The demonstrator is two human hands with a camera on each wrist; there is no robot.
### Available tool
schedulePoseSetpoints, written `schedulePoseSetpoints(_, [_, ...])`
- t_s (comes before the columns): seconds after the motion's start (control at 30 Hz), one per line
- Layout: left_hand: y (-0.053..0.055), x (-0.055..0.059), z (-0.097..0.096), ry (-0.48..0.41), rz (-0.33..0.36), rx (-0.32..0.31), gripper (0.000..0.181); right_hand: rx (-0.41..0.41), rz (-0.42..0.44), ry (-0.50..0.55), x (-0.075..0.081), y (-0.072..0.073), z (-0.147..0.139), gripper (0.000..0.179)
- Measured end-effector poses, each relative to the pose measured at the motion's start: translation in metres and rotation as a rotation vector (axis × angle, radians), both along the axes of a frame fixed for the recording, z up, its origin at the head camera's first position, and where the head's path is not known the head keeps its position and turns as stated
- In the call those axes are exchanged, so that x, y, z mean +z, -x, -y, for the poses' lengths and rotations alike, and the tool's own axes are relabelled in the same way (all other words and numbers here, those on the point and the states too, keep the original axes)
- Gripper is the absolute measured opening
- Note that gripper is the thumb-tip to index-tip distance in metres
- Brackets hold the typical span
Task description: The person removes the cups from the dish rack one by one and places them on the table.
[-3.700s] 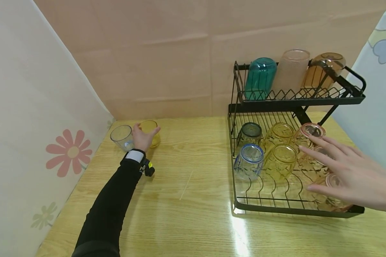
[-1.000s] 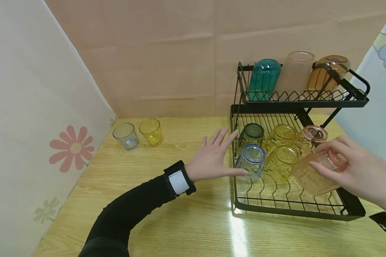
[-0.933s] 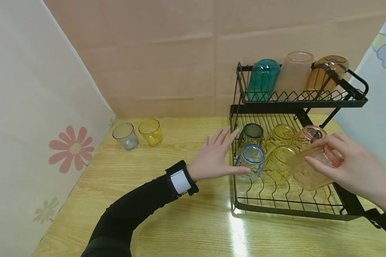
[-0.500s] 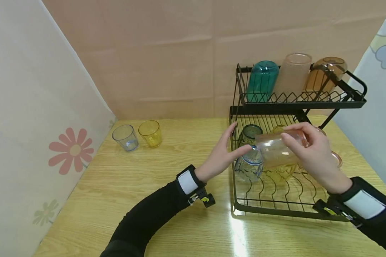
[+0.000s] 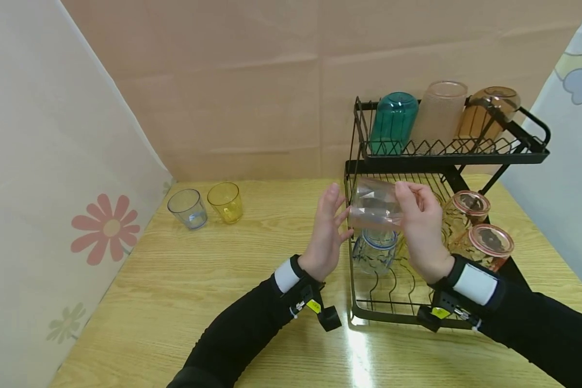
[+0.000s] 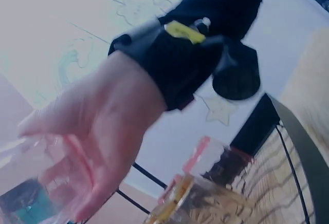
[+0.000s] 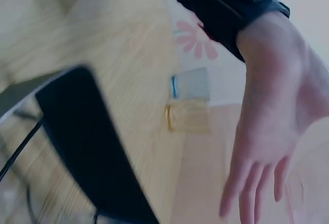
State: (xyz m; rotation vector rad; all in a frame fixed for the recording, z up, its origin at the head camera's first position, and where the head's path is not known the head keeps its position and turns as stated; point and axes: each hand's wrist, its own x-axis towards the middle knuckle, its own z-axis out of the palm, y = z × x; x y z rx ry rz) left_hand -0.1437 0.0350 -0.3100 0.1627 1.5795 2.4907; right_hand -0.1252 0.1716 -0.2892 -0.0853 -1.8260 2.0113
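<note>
And across it comes: since half a second ago the pale pink glass [image 5: 374, 205] has travelled left, from over the middle of the rack [image 5: 393, 316] to its left edge. The right hand [image 5: 424, 231] has come with it, and we see its fingers drawn in, pinching one end of the glass, which lies nearly level in the air.

Over on the other side, the left hand [image 5: 322, 234] has turned its palm to the far end of that glass. Its fingers reach up, slightly bent and apart, gripping nothing; the tips are right up by the glass, and we cannot tell whether they touch.

Just below the glass we have the blue-rimmed glass [image 5: 374, 253] standing in the rack. With the right hand gone from in front of them, we get a clear look at two red-rimmed glasses, one behind [image 5: 470, 207] and one in front [image 5: 489, 245]. Out on the counter [image 5: 252, 280], the clear glass [image 5: 186, 210] and yellow glass [image 5: 227, 205] have stayed put, side by side.
</note>
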Motion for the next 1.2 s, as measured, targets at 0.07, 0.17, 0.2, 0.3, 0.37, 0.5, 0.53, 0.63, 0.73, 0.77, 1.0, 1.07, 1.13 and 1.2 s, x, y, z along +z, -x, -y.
schedulePoseSetpoints(0.07, [0.000, 0.002, 0.000, -0.043, 0.030, 0.038, 0.080, -0.003, 0.007, 0.022, 0.000, 0.002, 0.008, 0.024])
schedulePoseSetpoints(0.17, [-0.001, 0.005, -0.002, -0.118, 0.062, 0.118, 0.081, -0.003, 0.009, 0.048, -0.001, 0.004, 0.020, 0.027])
schedulePoseSetpoints(0.2, [-0.001, 0.007, -0.004, -0.145, 0.069, 0.148, 0.082, -0.005, 0.006, 0.057, -0.002, 0.005, 0.024, 0.027])
schedulePoseSetpoints(0.3, [-0.002, 0.009, -0.009, -0.249, 0.081, 0.224, 0.084, -0.012, -0.003, 0.063, -0.006, 0.004, 0.033, 0.027])
schedulePoseSetpoints(0.37, [-0.002, 0.011, -0.011, -0.309, 0.092, 0.263, 0.087, -0.009, -0.024, 0.057, -0.008, 0.004, 0.038, 0.026])
schedulePoseSetpoints(0.5, [0.000, 0.010, -0.011, -0.365, 0.060, 0.286, 0.073, 0.014, -0.081, 0.028, -0.012, 0.005, 0.044, 0.026])
schedulePoseSetpoints(0.53, [0.001, 0.010, -0.011, -0.356, 0.043, 0.283, 0.065, 0.022, -0.084, 0.013, -0.012, 0.005, 0.045, 0.027])
schedulePoseSetpoints(0.63, [0.002, 0.007, -0.008, -0.337, -0.007, 0.263, 0.040, 0.049, -0.085, -0.004, -0.015, 0.006, 0.047, 0.029])
schedulePoseSetpoints(0.73, [0.003, 0.004, -0.003, -0.303, -0.012, 0.262, 0.035, 0.100, -0.057, -0.046, -0.016, 0.007, 0.046, 0.034])
schedulePoseSetpoints(0.77, [0.005, 0.004, -0.001, -0.297, -0.005, 0.260, 0.036, 0.126, -0.049, -0.064, -0.016, 0.008, 0.045, 0.035])
schedulePoseSetpoints(1.0, [0.018, -0.010, 0.020, -0.163, 0.026, 0.286, 0.047, 0.351, 0.076, -0.455, -0.018, 0.013, 0.023, 0.050])
schedulePoseSetpoints(1.07, [0.023, -0.014, 0.028, -0.115, 0.032, 0.303, 0.045, 0.418, 0.085, -0.598, -0.019, 0.012, 0.014, 0.053])
schedulePoseSetpoints(1.13, [0.030, -0.019, 0.036, -0.061, 0.045, 0.326, 0.042, 0.481, 0.083, -0.741, -0.018, 0.009, 0.006, 0.058])
schedulePoseSetpoints(1.2, [0.037, -0.023, 0.045, 0.005, 0.056, 0.350, 0.040, 0.541, 0.066, -0.890, -0.017, 0.006, -0.002, 0.065])
